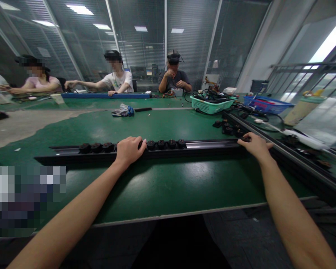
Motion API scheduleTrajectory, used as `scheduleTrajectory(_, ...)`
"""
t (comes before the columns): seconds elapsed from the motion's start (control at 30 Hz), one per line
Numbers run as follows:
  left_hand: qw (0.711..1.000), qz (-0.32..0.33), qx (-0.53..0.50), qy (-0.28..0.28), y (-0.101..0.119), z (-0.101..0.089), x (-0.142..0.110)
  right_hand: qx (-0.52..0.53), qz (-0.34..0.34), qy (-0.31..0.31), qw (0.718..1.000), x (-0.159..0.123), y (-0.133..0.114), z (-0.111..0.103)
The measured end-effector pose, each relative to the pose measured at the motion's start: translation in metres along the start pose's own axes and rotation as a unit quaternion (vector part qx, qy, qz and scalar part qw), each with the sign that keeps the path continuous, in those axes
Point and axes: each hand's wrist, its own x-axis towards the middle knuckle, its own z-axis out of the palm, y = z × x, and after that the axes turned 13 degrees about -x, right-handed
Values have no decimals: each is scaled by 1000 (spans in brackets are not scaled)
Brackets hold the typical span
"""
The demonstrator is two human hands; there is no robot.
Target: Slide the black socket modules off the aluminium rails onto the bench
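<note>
A long black rail [207, 146] lies across the green table [168, 186] in front of me, with several round black parts [96, 147] seated in its channel. My left hand [128, 149] rests on the rail near its middle, fingers curled over it among the round parts. My right hand [256, 145] is at the rail's right end, fingers closed round a small black part [245, 138].
Loose black parts [229, 129] lie beyond the rail's right end beside a second long rail [296, 160]. A green basket [212, 104] of cables and a blue basket [266, 102] stand further back. Three people sit working at the far side.
</note>
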Motion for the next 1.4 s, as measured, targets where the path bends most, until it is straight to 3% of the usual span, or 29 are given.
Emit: scheduleTrajectory(1.4,1000,3,1,0,0,1,0,11,81,-7,997,11,20,-2)
